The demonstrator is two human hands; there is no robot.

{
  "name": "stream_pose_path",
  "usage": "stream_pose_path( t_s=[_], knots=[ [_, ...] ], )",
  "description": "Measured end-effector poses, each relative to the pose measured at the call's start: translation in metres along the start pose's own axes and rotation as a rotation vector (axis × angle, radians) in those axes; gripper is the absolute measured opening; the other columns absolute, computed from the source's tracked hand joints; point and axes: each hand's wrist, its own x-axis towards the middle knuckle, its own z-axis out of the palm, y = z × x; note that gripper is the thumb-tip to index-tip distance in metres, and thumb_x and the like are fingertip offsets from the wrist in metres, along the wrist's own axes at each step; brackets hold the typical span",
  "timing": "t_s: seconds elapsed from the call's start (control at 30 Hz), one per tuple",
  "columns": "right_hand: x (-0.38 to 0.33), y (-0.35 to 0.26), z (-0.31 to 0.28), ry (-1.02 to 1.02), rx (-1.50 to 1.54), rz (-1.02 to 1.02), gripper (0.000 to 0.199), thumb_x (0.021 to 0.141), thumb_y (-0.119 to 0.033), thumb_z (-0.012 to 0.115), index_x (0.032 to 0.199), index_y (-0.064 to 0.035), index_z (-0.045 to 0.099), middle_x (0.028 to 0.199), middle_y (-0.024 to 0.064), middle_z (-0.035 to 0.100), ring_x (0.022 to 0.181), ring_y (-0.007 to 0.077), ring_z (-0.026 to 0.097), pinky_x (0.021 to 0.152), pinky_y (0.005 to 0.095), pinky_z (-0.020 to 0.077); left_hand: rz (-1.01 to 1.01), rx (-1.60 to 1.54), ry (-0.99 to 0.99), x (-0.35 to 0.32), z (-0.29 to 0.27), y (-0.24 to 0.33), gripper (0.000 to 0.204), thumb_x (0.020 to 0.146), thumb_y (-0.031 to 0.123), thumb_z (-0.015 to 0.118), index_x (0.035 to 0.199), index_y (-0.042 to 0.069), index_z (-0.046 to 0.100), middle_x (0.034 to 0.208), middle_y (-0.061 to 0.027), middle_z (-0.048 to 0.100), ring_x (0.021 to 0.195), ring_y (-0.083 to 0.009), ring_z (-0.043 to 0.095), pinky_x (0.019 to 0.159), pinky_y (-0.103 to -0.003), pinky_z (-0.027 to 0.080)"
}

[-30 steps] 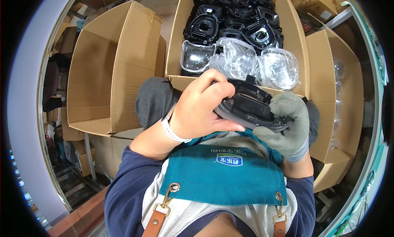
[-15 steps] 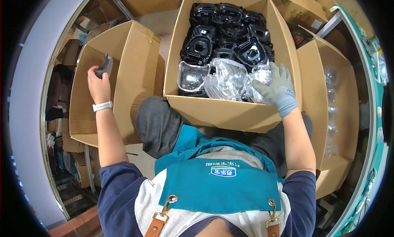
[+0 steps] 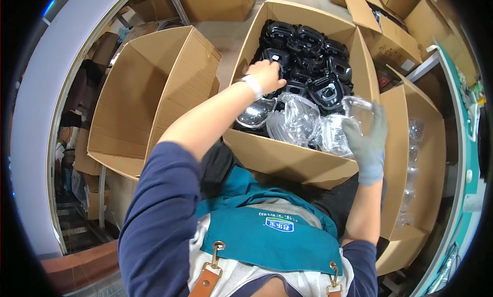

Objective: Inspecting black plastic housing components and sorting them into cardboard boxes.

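Gloved right grip [image 3: 365, 126] is holding a curved clear-plastic cover [image 3: 359, 108] right of centre; bare left grip [image 3: 265, 77], hold hidden, is partly covering glossy black shells [image 3: 308, 63].

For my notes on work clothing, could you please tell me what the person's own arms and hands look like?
The left hand is bare, with a white band around its wrist. The right hand wears a grey glove with a pale blue cuff. The navy sleeves stop well short of both wrists.
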Motion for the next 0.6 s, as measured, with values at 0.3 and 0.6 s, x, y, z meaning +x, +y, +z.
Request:
stream_pose_path(
  t_s=[0.3, 0.6],
  knots=[
    [-0.082, -0.051, -0.041, 0.1, 1.795, 0.231, 0.076, 0.089, -0.059, 0.047, 0.147, -0.0134, 0.029, 0.149, 0.0175, 0.031, 0.138, 0.0355, 0.03, 0.11, 0.0565, 0.028, -0.428, 0.019, -0.294, 0.063, 0.086, -0.007, 0.064, 0.08, 0.037, 0.068, 0.132, 0.003, 0.05, 0.139, -0.0175, 0.046, 0.124, -0.0318, 0.051, 0.1, -0.045, 0.044],
    [-0.047, -0.067, -0.005, -0.091, 0.612, -0.037, 0.085, 0.069, -0.018, 0.084, 0.138, -0.0054, 0.038, 0.12, 0.0096, 0.057, 0.108, 0.0223, 0.058, 0.095, 0.0369, 0.0467, 0.7, -0.467, 0.303, -0.051, -0.075, 0.07, 0.048, 0.074, 0.006, 0.068, 0.12, 0.002, 0.053, 0.12, -0.0164, 0.054, 0.113, -0.0323, 0.053, 0.096, -0.039, 0.042]
  ],
)
